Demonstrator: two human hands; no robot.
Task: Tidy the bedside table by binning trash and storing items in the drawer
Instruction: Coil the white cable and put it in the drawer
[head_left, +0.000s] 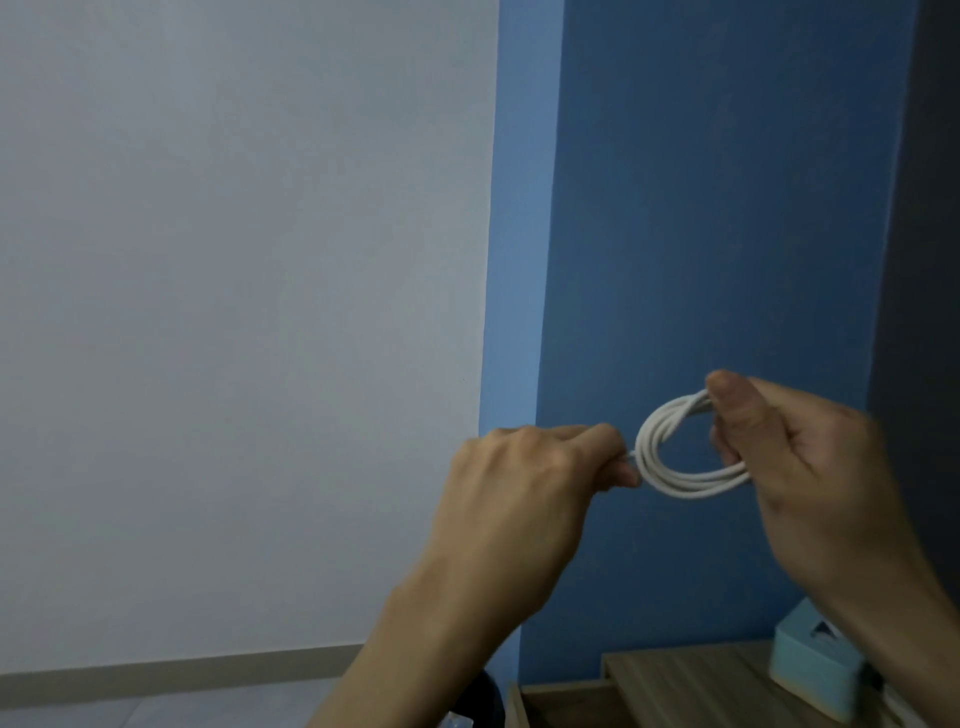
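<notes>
A person's two bare hands are raised in front of a blue wall (727, 208), holding a coiled white cable (675, 457) between them, well above a wooden bedside table (691, 680) that shows at the bottom edge of the view. The right hand (795, 457) is closed around the right side of the coil, its thumb pressed over the top strands and its fingers curled under the lower ones, so several loops are pinched together into a rough oval. The left hand (519, 493), seen from the back, is closed in a loose fist at the left side of the coil, its fingertips gripping what looks like the cable's loose end right where it meets the loops; the end itself is mostly hidden by the fingers. The two hands are close, separated only by the coil. On the table, below the right wrist, stands a light blue box (810, 670), partly covered by that forearm. To the left of the table top, an open drawer (561, 706) of the same wood shows at the lower edge. Left of the blue wall is a pale grey wall (234, 312).
</notes>
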